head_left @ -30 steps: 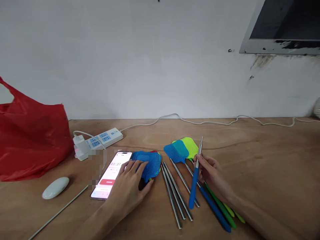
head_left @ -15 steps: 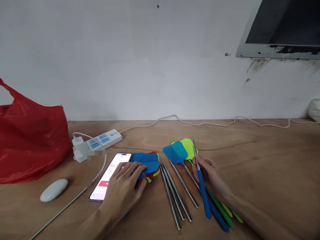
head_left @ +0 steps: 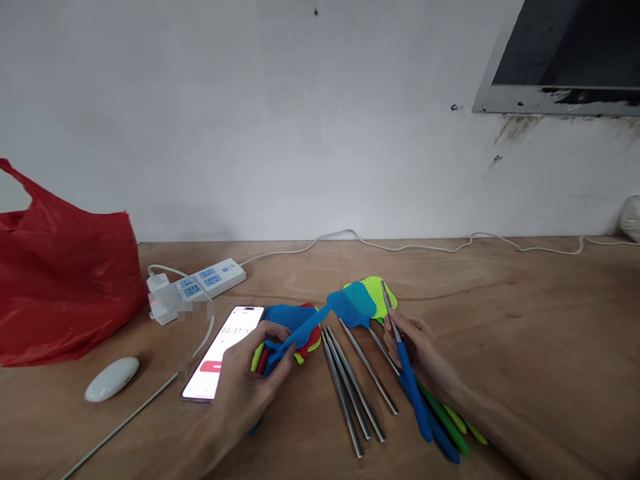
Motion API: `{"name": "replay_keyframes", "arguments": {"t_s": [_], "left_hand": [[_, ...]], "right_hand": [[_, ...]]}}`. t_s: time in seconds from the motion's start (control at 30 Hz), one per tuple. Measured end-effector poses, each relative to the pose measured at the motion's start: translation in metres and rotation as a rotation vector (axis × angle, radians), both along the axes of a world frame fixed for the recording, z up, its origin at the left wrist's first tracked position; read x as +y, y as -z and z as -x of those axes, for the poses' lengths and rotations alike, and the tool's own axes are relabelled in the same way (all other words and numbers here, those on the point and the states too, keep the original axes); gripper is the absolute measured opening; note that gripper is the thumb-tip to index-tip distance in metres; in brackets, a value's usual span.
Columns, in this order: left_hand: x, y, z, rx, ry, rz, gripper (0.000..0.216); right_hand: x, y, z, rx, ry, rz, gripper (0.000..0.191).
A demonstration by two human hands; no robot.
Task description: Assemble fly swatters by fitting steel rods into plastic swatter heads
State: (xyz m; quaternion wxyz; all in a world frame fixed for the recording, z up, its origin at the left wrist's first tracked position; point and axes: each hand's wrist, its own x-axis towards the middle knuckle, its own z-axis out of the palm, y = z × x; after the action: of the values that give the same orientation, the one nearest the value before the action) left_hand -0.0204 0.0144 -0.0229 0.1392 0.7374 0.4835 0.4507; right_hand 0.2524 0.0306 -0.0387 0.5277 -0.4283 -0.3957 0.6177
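My left hand (head_left: 250, 383) is closed on a blue fly swatter head (head_left: 307, 327), lifted and tilted nearly edge-on, pinched near its neck. Under it lies a pile of blue, red and yellow-green swatter heads (head_left: 277, 315). With my right hand (head_left: 420, 347) I grip a metal rod with a blue handle (head_left: 415, 393), its bare tip pointing up and away. Beneath that hand lie swatters with a blue head (head_left: 355, 305) and a yellow-green head (head_left: 383, 293); their blue and green handles (head_left: 447, 423) reach toward me. Several loose metal rods (head_left: 345, 390) rest between my hands.
A lit phone (head_left: 225, 347) lies beside my left hand. Farther left are a white power strip (head_left: 213, 280) with a plugged-in charger, a white oval object (head_left: 113, 379) and a red plastic bag (head_left: 70, 280). A white cable (head_left: 400, 249) runs along the wall.
My left hand has raised the blue swatter head off the pile and turned it edge-on. In my right hand, the rod's handle end has shifted slightly right and toward me.
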Motion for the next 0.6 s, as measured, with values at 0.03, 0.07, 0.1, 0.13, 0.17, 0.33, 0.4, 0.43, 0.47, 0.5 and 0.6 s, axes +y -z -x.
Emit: {"name": "replay_keyframes", "arguments": {"t_s": [0.03,0.07,0.1,0.13,0.17,0.33,0.4,0.43,0.47,0.5,0.6], "left_hand": [[0.0,0.001,0.0,-0.021,-0.009,0.024,0.008],[0.0,0.002,0.0,-0.043,-0.015,0.039,0.013],[0.001,0.004,0.0,-0.065,-0.02,0.054,0.02],[0.002,0.005,0.0,-0.088,-0.021,0.069,0.027],[0.002,0.007,0.0,-0.109,-0.018,0.086,0.033],[0.005,0.009,-0.001,-0.206,0.065,0.22,0.023],[0.005,0.007,-0.002,-0.232,0.112,0.277,0.014],[0.005,0.005,-0.003,-0.247,0.13,0.303,0.014],[0.005,0.004,-0.004,-0.271,0.147,0.329,0.016],[0.005,0.003,-0.004,-0.306,0.163,0.357,0.018],[0.008,0.001,-0.005,-0.457,0.214,0.446,0.019]], "right_hand": [[0.0,0.0,0.0,-0.006,-0.001,0.004,0.041],[0.0,0.0,0.0,-0.01,0.0,0.007,0.041],[-0.001,0.0,0.001,-0.012,-0.001,0.009,0.041],[-0.001,-0.001,0.001,-0.011,-0.003,0.008,0.041],[-0.001,-0.001,0.002,-0.007,-0.008,0.003,0.042],[0.0,-0.003,0.002,-0.046,-0.062,-0.035,0.044],[0.001,-0.002,0.001,-0.08,-0.097,-0.048,0.044],[0.002,-0.001,0.001,-0.092,-0.116,-0.054,0.044],[0.002,0.001,0.001,-0.101,-0.135,-0.062,0.045],[0.002,0.003,0.0,-0.109,-0.155,-0.067,0.045],[0.003,0.007,-0.001,-0.152,-0.209,-0.068,0.044]]}}
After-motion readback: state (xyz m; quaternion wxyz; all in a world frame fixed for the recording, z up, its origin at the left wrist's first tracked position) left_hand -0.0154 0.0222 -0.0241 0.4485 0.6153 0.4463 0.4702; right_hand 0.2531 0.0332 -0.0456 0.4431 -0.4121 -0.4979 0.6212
